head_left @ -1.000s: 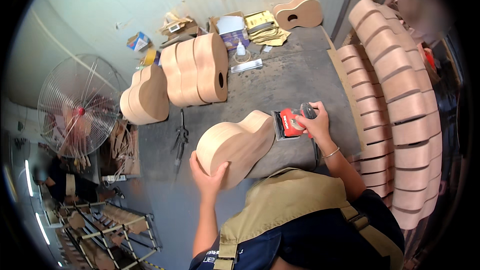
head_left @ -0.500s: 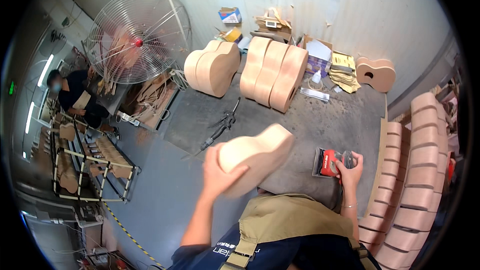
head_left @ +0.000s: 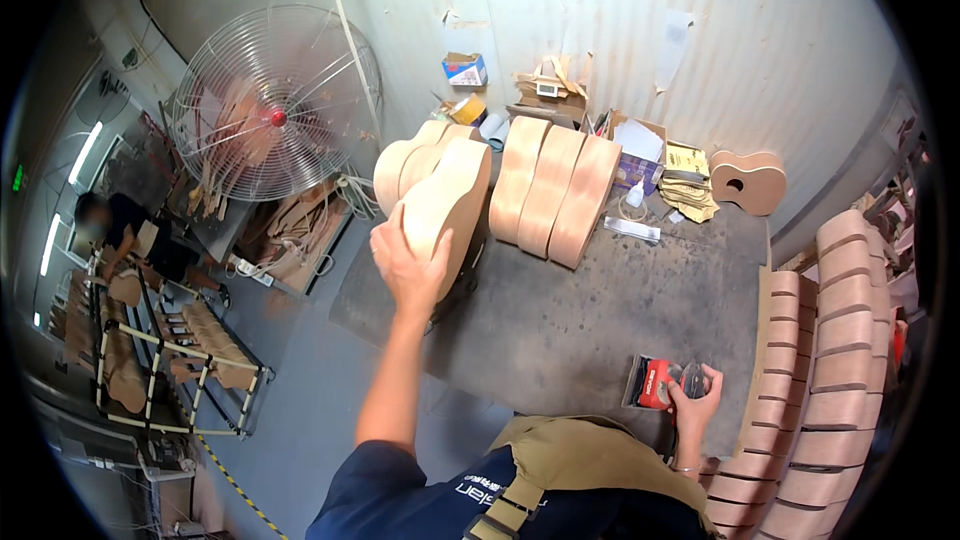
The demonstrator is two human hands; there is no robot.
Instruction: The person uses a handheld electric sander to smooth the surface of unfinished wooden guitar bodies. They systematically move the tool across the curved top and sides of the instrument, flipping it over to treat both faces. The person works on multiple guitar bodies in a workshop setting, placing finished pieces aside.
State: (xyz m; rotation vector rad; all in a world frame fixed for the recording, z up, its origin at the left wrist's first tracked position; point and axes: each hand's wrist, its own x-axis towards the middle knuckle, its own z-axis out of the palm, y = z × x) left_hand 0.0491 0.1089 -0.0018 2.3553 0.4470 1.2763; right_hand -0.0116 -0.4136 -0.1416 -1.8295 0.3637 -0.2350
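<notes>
My left hand (head_left: 408,265) grips the lower end of a bare wooden guitar body (head_left: 450,195), which is on edge against two like bodies (head_left: 405,158) at the table's far left. Its thumb lies along the pale flat face; the other fingers wrap round the side, partly hidden. At the table's near right, my right hand (head_left: 697,405) is closed round a red and black power sander (head_left: 656,383), which rests on the dark tabletop (head_left: 560,330). Several more guitar bodies (head_left: 552,190) stand side by side just right of the one in my left hand.
Stacked guitar bodies (head_left: 840,340) line the table's right side. Yellow sanding sheets (head_left: 688,180), a white bottle (head_left: 636,195) and a lone body (head_left: 748,183) lie along the back. A large caged fan (head_left: 278,100) stands at left. Beyond a rack (head_left: 185,380), another person (head_left: 140,235) works.
My left hand has carried the guitar body forward from near my waist to the bodies at the far left, turning it more upright. The right hand stays on the sander.
</notes>
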